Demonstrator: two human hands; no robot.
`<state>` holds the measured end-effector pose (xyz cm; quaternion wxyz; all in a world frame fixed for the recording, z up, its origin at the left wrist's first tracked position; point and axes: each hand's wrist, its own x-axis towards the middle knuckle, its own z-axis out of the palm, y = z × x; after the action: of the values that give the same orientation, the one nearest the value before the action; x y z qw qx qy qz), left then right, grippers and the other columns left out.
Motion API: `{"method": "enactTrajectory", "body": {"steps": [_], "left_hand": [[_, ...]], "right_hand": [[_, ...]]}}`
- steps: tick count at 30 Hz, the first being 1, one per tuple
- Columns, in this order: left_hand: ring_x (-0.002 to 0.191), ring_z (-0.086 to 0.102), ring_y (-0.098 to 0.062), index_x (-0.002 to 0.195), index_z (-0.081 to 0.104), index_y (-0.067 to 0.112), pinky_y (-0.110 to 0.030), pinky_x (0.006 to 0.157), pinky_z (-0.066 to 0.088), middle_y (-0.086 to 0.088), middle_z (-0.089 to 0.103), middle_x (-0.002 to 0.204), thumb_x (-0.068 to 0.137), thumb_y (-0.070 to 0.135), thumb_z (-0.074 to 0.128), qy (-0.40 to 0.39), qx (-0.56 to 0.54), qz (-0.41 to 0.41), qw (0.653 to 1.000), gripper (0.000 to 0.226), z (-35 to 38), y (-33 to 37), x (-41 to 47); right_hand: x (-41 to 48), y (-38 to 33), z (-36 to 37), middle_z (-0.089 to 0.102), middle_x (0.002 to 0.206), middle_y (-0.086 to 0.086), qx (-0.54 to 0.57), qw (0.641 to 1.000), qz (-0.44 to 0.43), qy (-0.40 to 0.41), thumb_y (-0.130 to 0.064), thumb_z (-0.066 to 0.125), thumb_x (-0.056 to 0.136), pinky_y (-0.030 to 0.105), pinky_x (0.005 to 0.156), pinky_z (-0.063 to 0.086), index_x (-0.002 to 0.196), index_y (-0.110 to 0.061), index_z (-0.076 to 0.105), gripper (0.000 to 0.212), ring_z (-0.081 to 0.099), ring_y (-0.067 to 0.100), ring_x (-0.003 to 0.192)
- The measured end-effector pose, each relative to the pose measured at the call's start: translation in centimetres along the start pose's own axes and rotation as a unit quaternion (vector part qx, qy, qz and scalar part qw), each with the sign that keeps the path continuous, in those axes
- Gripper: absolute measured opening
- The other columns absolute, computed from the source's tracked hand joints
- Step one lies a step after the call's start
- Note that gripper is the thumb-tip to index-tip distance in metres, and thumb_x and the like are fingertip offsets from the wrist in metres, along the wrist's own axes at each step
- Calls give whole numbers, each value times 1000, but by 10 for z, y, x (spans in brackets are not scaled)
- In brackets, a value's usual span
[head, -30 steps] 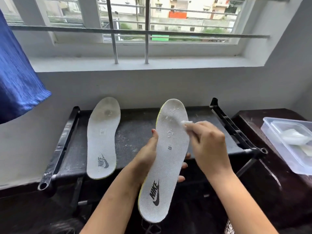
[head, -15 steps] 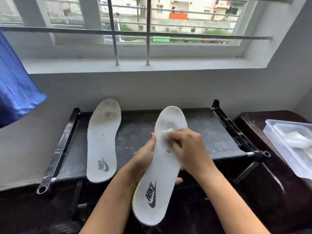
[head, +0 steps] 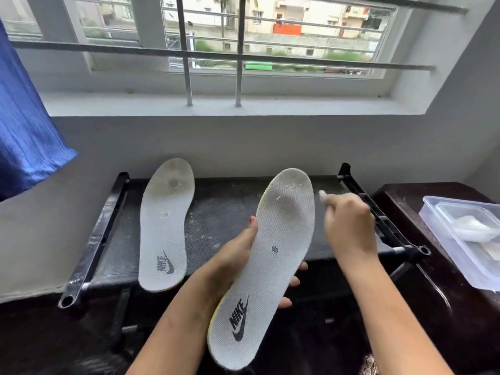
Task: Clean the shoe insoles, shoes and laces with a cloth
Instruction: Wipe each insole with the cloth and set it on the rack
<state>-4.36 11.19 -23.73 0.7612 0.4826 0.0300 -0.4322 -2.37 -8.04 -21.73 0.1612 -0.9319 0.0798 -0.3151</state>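
Observation:
My left hand [head: 236, 255] grips a grey insole [head: 273, 255] from underneath, tilted up with its toe end away from me; a dark logo is printed at its heel and white flecks dot the toe area. My right hand [head: 349, 226] is closed around a small white cloth [head: 322, 194], held just off the insole's right edge near the toe. A second grey insole [head: 165, 226] with a stained toe lies flat on the black rack [head: 216, 212] to the left. No shoes or laces are in view.
A clear plastic tub [head: 460, 239] holding white material sits on a dark wooden table [head: 422, 293] at the right. A blue fabric [head: 24, 125] hangs at the left. A barred window [head: 238, 50] and white sill are behind the rack.
My right hand with the cloth has swept from the middle of the held insole out to its right edge near the toe. The left hand has kept its grip.

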Motion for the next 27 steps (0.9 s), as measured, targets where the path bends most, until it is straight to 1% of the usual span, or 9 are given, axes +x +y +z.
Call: {"method": "enactTrajectory", "body": {"steps": [5,10,13,17,19,21,23,25,27], "left_hand": [[85,71,-36,108,58,23,-56,68,55,-15,74,96,89,65,24,14,-13,24,1000,58,7,4,-5],[90,69,-38,119,56,22,-56,68,55,-15,69,106,88,66,28,10,-6,11,1000,61,6,8,-8],[91,68,-38,120,59,18,-53,69,56,-17,68,110,86,68,26,-38,-21,11,999,69,3,8,-12],[88,69,-36,123,56,3,-40,66,60,-24,66,112,77,75,40,-68,-188,108,974,86,-3,12,-15],[97,67,-39,118,57,2,-39,70,60,-21,63,118,92,50,43,-52,-278,199,938,57,-3,10,-10],[93,68,-32,102,62,4,-35,71,60,-14,64,107,91,13,43,11,-251,268,930,24,4,7,-5],[103,65,-28,103,59,7,-33,78,59,-8,64,106,75,-14,50,32,-163,295,941,36,13,0,2],[117,58,-26,118,49,16,-36,91,52,0,65,108,69,-15,54,3,-94,311,946,58,21,-10,8],[114,59,-24,122,51,15,-38,97,47,-4,66,111,75,0,65,-4,-68,318,946,51,27,-12,10]], "right_hand": [[-5,-20,-7,68,89,-2,179,983,23,-44,-28,61,90,14,70,42,92,-17,72,16,61,11,84],[-9,-21,-6,68,100,-5,470,825,219,-222,-35,72,79,27,77,49,84,-24,69,12,61,7,87],[-12,-15,-5,71,96,0,502,784,261,-255,-26,72,80,31,81,52,91,-16,71,14,64,14,92],[-13,-13,2,69,80,3,539,750,324,-205,-11,68,83,21,60,51,90,-5,70,9,64,13,71],[-14,-14,6,68,79,4,568,713,387,-140,-8,67,83,24,63,53,83,-7,69,1,64,14,73],[-16,-15,10,69,83,6,596,676,426,-83,-5,68,82,31,80,54,82,-8,68,3,65,18,84],[-19,-18,14,70,87,7,608,659,440,-48,-5,68,82,39,93,52,82,-8,68,3,66,21,93],[-24,-26,16,70,86,8,608,662,436,-47,-8,68,83,41,95,51,81,-9,68,2,65,21,92],[-33,-37,16,69,83,8,612,667,413,-97,-9,67,84,37,88,52,81,-7,68,4,65,20,85]]}}
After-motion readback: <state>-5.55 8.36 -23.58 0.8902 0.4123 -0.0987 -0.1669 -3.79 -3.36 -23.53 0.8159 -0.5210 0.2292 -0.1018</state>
